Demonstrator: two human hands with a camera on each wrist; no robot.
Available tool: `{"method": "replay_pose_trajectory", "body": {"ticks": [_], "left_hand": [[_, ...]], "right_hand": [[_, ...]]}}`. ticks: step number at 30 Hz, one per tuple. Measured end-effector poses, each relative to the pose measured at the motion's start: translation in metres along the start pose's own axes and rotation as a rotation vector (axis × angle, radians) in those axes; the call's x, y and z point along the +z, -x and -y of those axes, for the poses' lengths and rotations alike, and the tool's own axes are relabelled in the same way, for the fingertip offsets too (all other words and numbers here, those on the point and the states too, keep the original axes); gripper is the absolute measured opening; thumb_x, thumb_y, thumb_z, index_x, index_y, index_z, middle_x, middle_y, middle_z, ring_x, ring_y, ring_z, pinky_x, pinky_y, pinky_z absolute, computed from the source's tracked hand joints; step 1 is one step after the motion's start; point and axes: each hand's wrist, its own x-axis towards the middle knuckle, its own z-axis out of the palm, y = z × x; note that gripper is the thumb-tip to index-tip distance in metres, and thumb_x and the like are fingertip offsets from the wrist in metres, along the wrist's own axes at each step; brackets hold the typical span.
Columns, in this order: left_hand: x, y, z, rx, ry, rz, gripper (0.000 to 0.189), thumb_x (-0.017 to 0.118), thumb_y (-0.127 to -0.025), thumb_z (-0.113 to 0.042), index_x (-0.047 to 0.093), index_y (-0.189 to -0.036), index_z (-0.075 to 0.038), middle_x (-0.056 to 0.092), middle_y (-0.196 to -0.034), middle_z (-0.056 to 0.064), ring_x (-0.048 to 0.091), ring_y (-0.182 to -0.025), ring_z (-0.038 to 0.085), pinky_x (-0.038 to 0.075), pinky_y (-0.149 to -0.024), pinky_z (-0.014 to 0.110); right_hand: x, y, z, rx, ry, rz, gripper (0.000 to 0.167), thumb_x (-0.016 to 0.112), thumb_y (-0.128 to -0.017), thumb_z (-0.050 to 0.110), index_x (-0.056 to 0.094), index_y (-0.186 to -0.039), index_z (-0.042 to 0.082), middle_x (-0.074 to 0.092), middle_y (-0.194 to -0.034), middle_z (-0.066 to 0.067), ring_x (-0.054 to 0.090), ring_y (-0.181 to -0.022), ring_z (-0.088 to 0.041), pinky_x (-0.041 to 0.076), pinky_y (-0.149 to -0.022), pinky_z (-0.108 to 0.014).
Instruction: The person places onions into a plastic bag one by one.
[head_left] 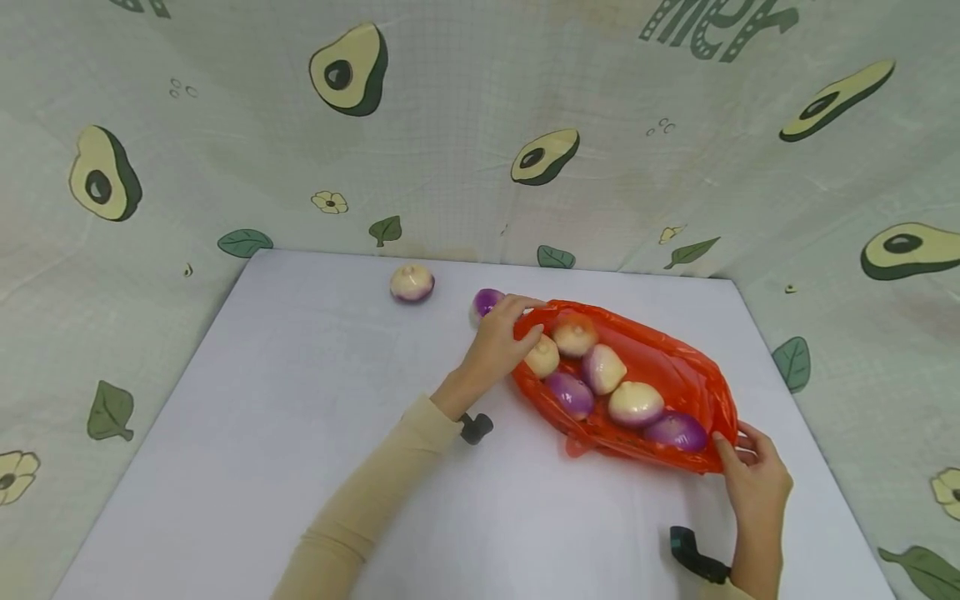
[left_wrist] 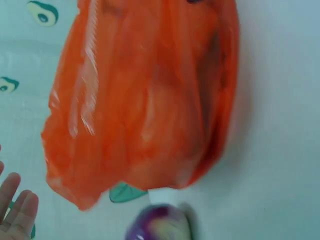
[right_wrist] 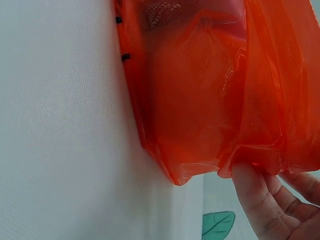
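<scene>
A thin red plastic bag (head_left: 667, 350) lies on the table with its mouth spread wide. Several glossy purple-and-cream onions (head_left: 636, 405) sit inside it. My left hand (head_left: 498, 335) is at the bag's left end, thumb and fingers spread apart by the rim; in the left wrist view its fingers (left_wrist: 22, 212) are straight and apart from the plastic. At the near right corner my right hand (head_left: 757, 479) pinches the bag's edge, thumb against the plastic (right_wrist: 200, 100). Just behind my left hand lies another onion (head_left: 487, 302), partly covered by it.
One more onion (head_left: 412, 283) stands alone near the back edge of the white table (head_left: 247, 433). A cloth (head_left: 450, 125) printed with avocados hangs behind and at both sides. Dark wrist camera mounts (head_left: 697, 557) sit on both wrists.
</scene>
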Motion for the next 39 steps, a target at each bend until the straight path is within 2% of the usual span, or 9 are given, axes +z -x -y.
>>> {"method": "replay_pose_trajectory", "body": {"ticks": [8, 13, 19, 28, 31, 34, 39], "left_hand": [[-0.009, -0.002, 0.037, 0.004, -0.035, -0.077, 0.035, 0.064, -0.085, -0.008, 0.059, -0.119, -0.007, 0.059, -0.119, 0.009, 0.053, -0.113, 0.022, 0.046, -0.099, 0.035], [-0.01, -0.004, 0.061, -0.063, -0.065, -0.098, 0.038, 0.066, -0.083, -0.009, 0.058, -0.12, -0.006, 0.058, -0.12, 0.011, 0.052, -0.115, 0.026, 0.045, -0.1, 0.038], [-0.011, -0.007, 0.082, -0.142, -0.076, -0.083, 0.042, 0.069, -0.081, -0.011, 0.057, -0.121, -0.006, 0.055, -0.122, 0.013, 0.049, -0.118, 0.028, 0.04, -0.104, 0.041], [-0.012, -0.012, 0.098, -0.213, -0.095, 0.001, 0.055, 0.071, -0.08, -0.017, 0.049, -0.13, -0.007, 0.048, -0.129, 0.016, 0.045, -0.123, 0.031, 0.037, -0.106, 0.044], [-0.009, -0.015, 0.102, -0.266, -0.072, 0.02, 0.059, 0.07, -0.082, -0.021, 0.045, -0.133, -0.006, 0.045, -0.131, 0.018, 0.046, -0.121, 0.032, 0.037, -0.106, 0.045], [-0.006, -0.018, 0.103, -0.341, -0.045, 0.024, 0.063, 0.069, -0.083, -0.027, 0.042, -0.136, -0.007, 0.044, -0.132, 0.017, 0.047, -0.121, 0.032, 0.038, -0.104, 0.047], [-0.001, -0.024, 0.102, -0.456, 0.002, 0.004, 0.069, 0.069, -0.082, -0.033, 0.039, -0.138, -0.007, 0.045, -0.13, 0.019, 0.047, -0.12, 0.033, 0.04, -0.103, 0.047]], "right_hand": [[0.001, -0.001, -0.002, -0.002, -0.007, -0.002, 0.064, 0.047, -0.092, 0.045, 0.031, -0.145, 0.012, 0.043, -0.136, -0.018, 0.043, -0.117, -0.032, 0.041, -0.053, -0.005], [0.001, 0.0, -0.002, -0.005, -0.004, -0.005, 0.064, 0.048, -0.092, 0.044, 0.031, -0.145, 0.011, 0.043, -0.135, -0.019, 0.043, -0.116, -0.032, 0.04, -0.052, -0.005], [0.001, 0.001, -0.001, -0.006, -0.002, -0.015, 0.064, 0.048, -0.092, 0.044, 0.031, -0.145, 0.012, 0.043, -0.135, -0.019, 0.044, -0.114, -0.031, 0.039, -0.052, -0.004], [0.001, 0.001, -0.001, -0.002, -0.006, -0.012, 0.063, 0.048, -0.093, 0.044, 0.031, -0.145, 0.011, 0.043, -0.135, -0.019, 0.043, -0.115, -0.032, 0.039, -0.052, -0.004], [0.001, 0.002, 0.0, 0.002, 0.001, -0.011, 0.064, 0.047, -0.092, 0.044, 0.031, -0.145, 0.012, 0.043, -0.136, -0.019, 0.043, -0.117, -0.032, 0.049, -0.061, -0.011], [0.001, 0.002, 0.0, 0.008, 0.006, -0.01, 0.064, 0.047, -0.092, 0.045, 0.03, -0.145, 0.013, 0.042, -0.137, -0.018, 0.043, -0.118, -0.032, 0.053, -0.068, -0.018], [0.001, 0.001, -0.001, 0.008, -0.003, -0.004, 0.065, 0.048, -0.092, 0.045, 0.03, -0.145, 0.012, 0.042, -0.136, -0.019, 0.043, -0.118, -0.033, 0.05, -0.062, -0.013]]}}
